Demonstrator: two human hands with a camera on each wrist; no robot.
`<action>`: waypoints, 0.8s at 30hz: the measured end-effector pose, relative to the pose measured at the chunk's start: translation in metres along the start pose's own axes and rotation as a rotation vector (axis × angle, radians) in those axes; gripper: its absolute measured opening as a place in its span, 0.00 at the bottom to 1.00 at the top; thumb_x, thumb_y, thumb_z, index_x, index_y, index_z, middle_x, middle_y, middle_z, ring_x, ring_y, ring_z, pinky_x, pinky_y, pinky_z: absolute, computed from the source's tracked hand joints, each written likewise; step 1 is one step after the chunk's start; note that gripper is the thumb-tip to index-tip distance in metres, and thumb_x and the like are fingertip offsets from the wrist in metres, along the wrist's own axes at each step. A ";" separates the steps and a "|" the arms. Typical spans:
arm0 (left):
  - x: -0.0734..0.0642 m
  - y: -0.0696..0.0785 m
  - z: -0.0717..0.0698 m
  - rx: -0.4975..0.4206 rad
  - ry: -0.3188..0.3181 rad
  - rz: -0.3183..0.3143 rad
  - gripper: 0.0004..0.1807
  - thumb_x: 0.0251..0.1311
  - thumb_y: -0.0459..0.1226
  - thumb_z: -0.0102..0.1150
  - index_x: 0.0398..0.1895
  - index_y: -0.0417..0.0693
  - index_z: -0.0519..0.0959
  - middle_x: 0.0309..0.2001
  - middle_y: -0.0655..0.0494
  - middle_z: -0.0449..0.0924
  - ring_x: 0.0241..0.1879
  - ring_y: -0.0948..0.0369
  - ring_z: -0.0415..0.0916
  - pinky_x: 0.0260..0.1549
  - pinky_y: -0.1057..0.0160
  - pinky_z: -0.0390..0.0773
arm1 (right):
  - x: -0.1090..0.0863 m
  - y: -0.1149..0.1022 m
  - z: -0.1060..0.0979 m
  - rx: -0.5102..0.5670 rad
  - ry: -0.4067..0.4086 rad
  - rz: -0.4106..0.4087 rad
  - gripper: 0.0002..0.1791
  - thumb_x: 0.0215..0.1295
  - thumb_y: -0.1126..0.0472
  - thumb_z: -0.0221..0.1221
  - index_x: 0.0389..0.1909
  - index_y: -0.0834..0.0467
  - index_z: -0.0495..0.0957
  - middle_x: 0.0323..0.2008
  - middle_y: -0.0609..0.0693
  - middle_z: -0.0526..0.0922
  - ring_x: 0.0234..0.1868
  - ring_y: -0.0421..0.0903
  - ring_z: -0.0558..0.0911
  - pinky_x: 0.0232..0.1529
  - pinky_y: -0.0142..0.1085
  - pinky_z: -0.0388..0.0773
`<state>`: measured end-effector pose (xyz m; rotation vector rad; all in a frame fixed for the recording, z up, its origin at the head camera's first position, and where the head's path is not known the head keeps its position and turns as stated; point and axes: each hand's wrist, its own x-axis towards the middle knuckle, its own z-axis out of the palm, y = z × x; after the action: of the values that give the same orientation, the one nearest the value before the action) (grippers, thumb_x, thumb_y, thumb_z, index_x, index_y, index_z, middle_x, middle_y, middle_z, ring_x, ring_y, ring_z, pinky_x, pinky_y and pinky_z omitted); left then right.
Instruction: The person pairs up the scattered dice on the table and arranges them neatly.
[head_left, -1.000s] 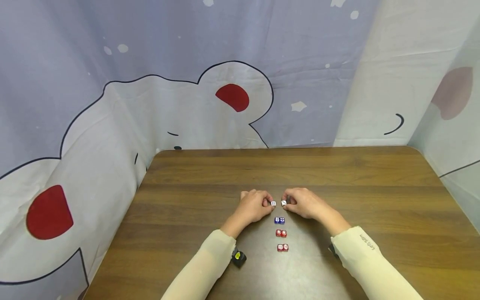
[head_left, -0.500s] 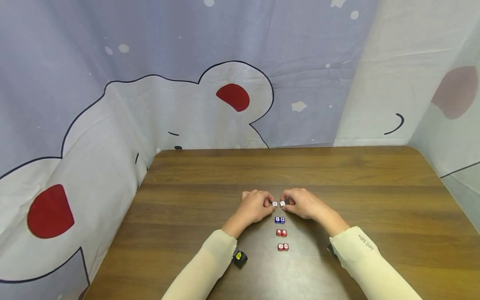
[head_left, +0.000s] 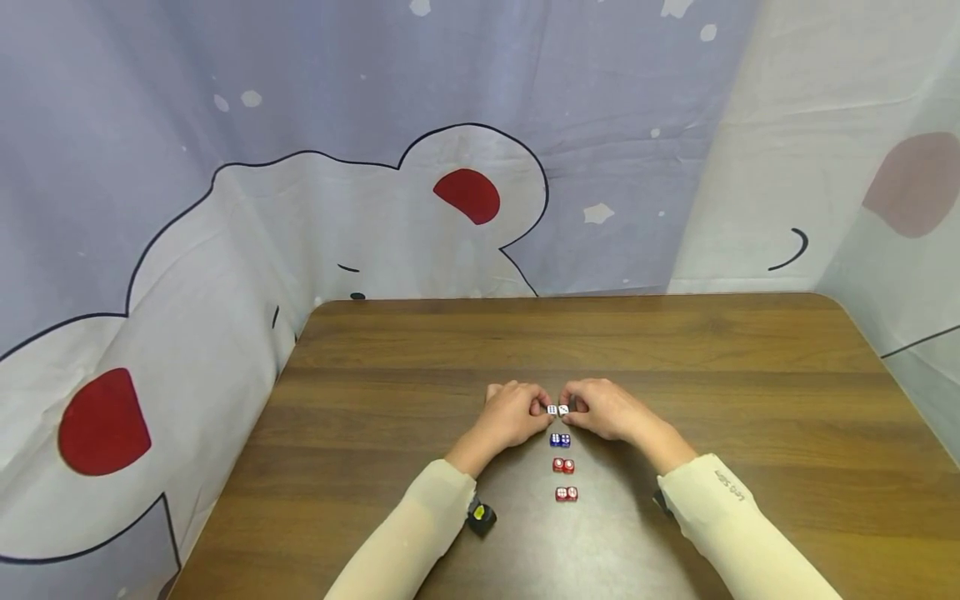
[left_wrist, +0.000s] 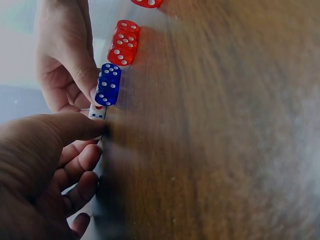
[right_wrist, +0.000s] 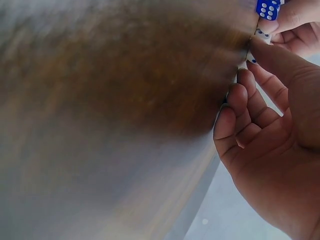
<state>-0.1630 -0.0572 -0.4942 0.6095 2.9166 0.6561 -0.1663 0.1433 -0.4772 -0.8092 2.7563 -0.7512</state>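
Observation:
In the head view, two white dice stand side by side on the table between the hands. The left hand pinches the left white die between thumb and index finger. Likewise, the right hand pinches the right white die. Just nearer than these lies a pair of blue dice, which partly covers the white ones in the left wrist view. Closer still come a pair of red dice and a second red pair, lined up in a column.
The dice rest on a brown wood-grain table. A patterned curtain hangs behind its far edge and along the sides. A small black device with a yellow-green mark sits at the left wrist, below the cream sleeve.
Both hands have moved slightly inward, bringing the two white dice from a small gap to right beside each other. The blue and red dice have stayed in place.

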 end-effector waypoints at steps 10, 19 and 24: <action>0.001 0.000 0.002 0.002 -0.002 -0.001 0.08 0.60 0.48 0.70 0.36 0.59 0.83 0.22 0.71 0.71 0.30 0.68 0.67 0.46 0.58 0.62 | 0.004 -0.001 0.002 -0.008 -0.004 -0.024 0.08 0.61 0.60 0.69 0.38 0.54 0.79 0.25 0.41 0.74 0.28 0.38 0.71 0.32 0.35 0.71; 0.003 0.001 0.001 -0.002 -0.009 0.017 0.09 0.60 0.49 0.69 0.38 0.59 0.83 0.22 0.72 0.72 0.31 0.69 0.67 0.46 0.58 0.62 | 0.003 0.001 -0.001 -0.005 -0.002 -0.017 0.08 0.61 0.60 0.69 0.38 0.54 0.79 0.24 0.42 0.74 0.28 0.39 0.72 0.33 0.36 0.71; 0.003 -0.003 0.000 -0.030 -0.013 0.026 0.11 0.61 0.48 0.69 0.43 0.56 0.84 0.23 0.72 0.72 0.32 0.69 0.68 0.48 0.58 0.61 | 0.001 0.003 -0.004 0.012 0.000 -0.004 0.11 0.62 0.59 0.69 0.41 0.56 0.80 0.25 0.42 0.74 0.28 0.39 0.71 0.33 0.36 0.71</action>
<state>-0.1666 -0.0588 -0.4952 0.6467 2.8855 0.6952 -0.1697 0.1469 -0.4755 -0.8123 2.7487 -0.7678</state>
